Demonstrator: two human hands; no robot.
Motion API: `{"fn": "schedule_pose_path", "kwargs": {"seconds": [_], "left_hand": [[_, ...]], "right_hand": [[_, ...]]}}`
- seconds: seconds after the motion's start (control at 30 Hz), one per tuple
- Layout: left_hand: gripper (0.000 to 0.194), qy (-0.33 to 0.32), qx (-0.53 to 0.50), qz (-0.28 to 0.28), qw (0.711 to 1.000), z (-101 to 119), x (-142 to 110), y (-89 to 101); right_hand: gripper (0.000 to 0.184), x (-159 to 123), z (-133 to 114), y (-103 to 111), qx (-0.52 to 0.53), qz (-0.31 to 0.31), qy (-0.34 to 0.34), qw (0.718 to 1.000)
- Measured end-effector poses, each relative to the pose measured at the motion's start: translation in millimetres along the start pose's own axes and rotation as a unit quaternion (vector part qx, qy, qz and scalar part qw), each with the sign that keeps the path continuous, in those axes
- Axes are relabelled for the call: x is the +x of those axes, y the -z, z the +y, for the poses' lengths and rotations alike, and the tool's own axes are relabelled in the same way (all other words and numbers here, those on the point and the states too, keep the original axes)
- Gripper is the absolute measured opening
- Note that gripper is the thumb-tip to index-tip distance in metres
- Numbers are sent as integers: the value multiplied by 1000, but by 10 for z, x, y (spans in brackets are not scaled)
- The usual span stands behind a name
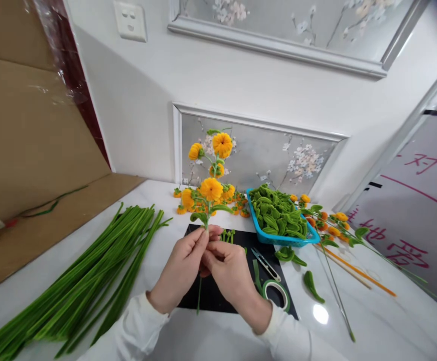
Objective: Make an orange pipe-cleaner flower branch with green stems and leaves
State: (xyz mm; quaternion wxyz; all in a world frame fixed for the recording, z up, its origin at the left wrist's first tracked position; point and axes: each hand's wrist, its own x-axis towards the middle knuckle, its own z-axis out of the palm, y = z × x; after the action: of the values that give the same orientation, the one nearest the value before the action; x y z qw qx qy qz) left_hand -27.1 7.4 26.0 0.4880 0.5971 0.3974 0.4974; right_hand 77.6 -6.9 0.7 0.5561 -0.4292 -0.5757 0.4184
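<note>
I hold a craft flower branch [211,186] upright, with orange pompom blooms and green leaves on a green stem. My left hand [182,268] pinches the stem just below the lowest leaf. My right hand [230,273] is closed on the same stem right beside it, fingers pressed together. The stem's lower end hangs down between my hands over a black mat [218,296]. Both sleeves are white.
A pile of long green pipe-cleaner stems [90,281] lies at the left. A blue basket [258,228] of green leaves stands at the right, with loose orange blooms [237,203], finished branches [334,225], snips [266,264] and a green tape roll [276,293] nearby.
</note>
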Motion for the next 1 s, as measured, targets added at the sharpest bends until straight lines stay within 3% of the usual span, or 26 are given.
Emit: {"fn": "schedule_pose_path", "kwargs": {"seconds": [0.1,0.3,0.4,0.5,0.6,0.7,0.77,0.83,0.9,1.0], "left_hand": [[30,7,8,-9,1000,-2,-2,-20],[24,18,13,99,995,-18,25,-41],[18,3,32,115,993,-48,60,-21],[18,23,-55,96,994,-68,101,13],[16,51,-148,56,986,-56,115,23],[14,52,-175,17,983,-25,87,-9],[13,59,-195,1,979,-12,56,-45],[12,70,-215,-4,974,-12,24,-77],[12,81,-234,-7,969,-20,-5,-99],[13,98,-261,-10,960,-31,-44,-119]], "right_hand": [[25,21,13,36,-14,14,14,1000],[19,-6,88,-3,-76,38,38,996],[11,-29,74,66,-170,5,74,983],[13,-35,-27,393,-268,-29,99,958],[19,-59,-141,878,-339,29,73,937],[25,-134,-140,1186,-489,46,-7,871],[29,-200,-52,1203,-573,40,-46,817],[30,-256,79,1121,-612,40,-72,787],[24,-291,204,1021,-603,39,-91,792],[14,-313,298,945,-544,29,-96,833]]}}
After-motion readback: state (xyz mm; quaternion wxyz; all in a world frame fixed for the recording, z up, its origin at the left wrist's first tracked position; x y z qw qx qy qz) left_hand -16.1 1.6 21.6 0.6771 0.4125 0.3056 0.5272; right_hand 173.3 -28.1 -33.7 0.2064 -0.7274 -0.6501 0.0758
